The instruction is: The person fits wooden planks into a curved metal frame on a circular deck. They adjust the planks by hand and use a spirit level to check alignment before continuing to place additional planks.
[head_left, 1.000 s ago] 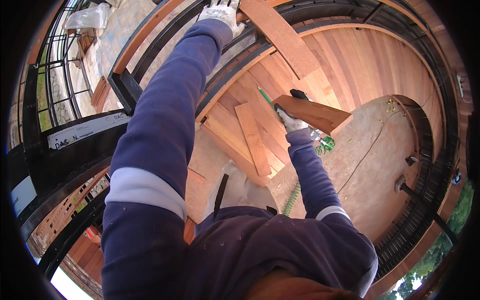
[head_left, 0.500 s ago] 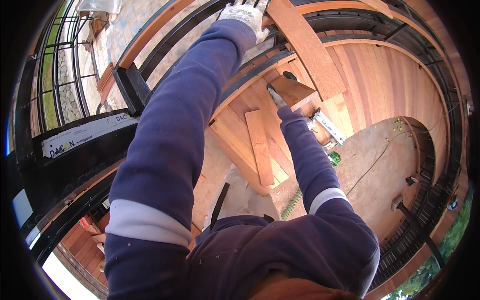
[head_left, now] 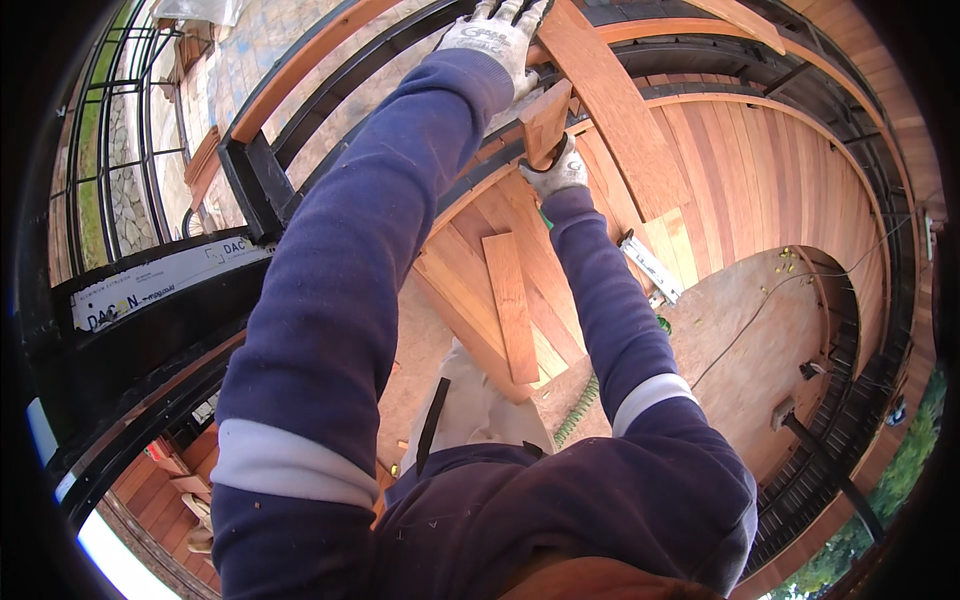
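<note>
My left hand [head_left: 492, 42], in a white work glove, reaches to the top of the view with its fingers stretched out and apart. It lies at the curved black frame [head_left: 400, 50], close beside the left edge of a long wooden plank [head_left: 620, 115]. My right hand [head_left: 560, 172], gloved too, is closed around the lower end of a short wooden board [head_left: 546, 122]. That board is raised and tilted just left of the long plank. A loose narrow board [head_left: 511, 305] lies on the wooden decking [head_left: 455, 285] below my right hand.
A silver-coloured tool [head_left: 650, 266] rests on the decking right of my right forearm. A green coiled hose [head_left: 577, 412] hangs near my body. A dark cable [head_left: 752, 318] crosses the floor. Curved slatted decking [head_left: 790, 160] and black framing surround me; a black beam [head_left: 170, 345] runs along the left.
My right hand has lifted the short board up and to the left, from above the decking to near my left hand. My left hand has shifted slightly, with its fingers spread.
</note>
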Tool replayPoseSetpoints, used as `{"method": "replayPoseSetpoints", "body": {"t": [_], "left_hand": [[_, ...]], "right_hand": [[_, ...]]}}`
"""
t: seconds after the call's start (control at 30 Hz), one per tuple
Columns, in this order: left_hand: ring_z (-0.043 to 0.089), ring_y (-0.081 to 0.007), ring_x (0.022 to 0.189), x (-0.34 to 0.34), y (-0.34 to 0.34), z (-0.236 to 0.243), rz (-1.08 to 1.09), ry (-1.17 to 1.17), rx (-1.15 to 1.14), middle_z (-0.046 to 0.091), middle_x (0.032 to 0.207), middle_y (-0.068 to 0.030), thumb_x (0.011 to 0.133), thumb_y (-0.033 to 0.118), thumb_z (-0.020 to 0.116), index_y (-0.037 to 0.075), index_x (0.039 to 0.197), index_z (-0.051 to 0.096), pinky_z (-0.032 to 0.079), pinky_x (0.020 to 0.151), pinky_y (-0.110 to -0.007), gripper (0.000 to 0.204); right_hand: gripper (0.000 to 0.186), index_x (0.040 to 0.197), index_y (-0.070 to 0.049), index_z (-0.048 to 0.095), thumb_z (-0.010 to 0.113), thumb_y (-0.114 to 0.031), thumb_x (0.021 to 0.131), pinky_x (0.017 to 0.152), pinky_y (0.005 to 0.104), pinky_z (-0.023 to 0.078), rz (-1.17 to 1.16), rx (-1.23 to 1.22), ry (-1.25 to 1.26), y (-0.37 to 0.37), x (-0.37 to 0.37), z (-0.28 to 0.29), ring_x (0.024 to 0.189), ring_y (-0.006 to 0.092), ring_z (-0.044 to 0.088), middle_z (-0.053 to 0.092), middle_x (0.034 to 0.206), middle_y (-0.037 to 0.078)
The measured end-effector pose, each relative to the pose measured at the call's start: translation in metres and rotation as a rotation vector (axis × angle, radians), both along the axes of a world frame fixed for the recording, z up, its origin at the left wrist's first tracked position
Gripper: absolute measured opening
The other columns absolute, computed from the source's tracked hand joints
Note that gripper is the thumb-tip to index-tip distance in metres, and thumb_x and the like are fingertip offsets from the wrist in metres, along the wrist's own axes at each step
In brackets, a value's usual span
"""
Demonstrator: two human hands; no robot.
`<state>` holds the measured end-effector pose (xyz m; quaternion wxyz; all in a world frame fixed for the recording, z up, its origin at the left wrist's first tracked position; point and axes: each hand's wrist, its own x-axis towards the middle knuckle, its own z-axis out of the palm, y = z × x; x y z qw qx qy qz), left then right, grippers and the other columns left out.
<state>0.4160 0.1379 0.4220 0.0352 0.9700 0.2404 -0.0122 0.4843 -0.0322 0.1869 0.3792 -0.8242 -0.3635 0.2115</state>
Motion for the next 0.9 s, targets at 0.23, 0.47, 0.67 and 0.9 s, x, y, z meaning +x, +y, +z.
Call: {"method": "replayPoseSetpoints", "body": {"t": [0.23,0.47,0.67,0.9], "left_hand": [[0.022,-0.0366,0.147,-0.002,0.009,-0.017,-0.062,-0.138,0.023,0.025,0.159,-0.0193,0.094,0.039,0.055,0.001,0.152,0.027,0.024,0.120,-0.041,0.075],[0.020,-0.0383,0.147,0.001,0.019,-0.030,-0.100,-0.089,0.115,0.024,0.159,-0.0219,0.093,0.040,0.055,0.000,0.152,0.025,0.021,0.121,-0.042,0.077],[0.022,-0.0360,0.147,0.001,0.015,-0.032,-0.027,-0.137,0.037,0.024,0.159,-0.0181,0.092,0.041,0.057,0.005,0.152,0.027,0.024,0.120,-0.044,0.076],[0.020,-0.0411,0.147,-0.004,0.016,-0.023,-0.112,-0.187,0.004,0.025,0.157,-0.0249,0.089,0.043,0.059,-0.004,0.150,0.028,0.019,0.122,-0.044,0.083]], "right_hand": [[0.094,0.136,0.001,0.034,0.086,-0.035,0.067,0.097,0.0418,0.048,0.022,-0.089,0.002,0.008,0.002,0.003,0.115,0.0377,0.058,0.058,0.124,0.024],[0.089,0.134,0.002,0.036,0.083,-0.037,0.069,0.095,0.0433,0.049,0.052,-0.212,-0.043,-0.003,0.001,0.014,0.113,0.0391,0.060,0.058,0.124,0.025],[0.099,0.141,0.005,0.031,0.083,-0.037,0.068,0.098,0.0430,0.049,0.024,-0.439,-0.036,-0.033,-0.001,0.024,0.116,0.0389,0.059,0.057,0.128,0.026],[0.086,0.128,0.004,0.043,0.085,-0.041,0.067,0.098,0.0406,0.049,-0.076,-0.348,-0.208,-0.010,0.014,0.015,0.111,0.0380,0.063,0.064,0.117,0.025]]}}
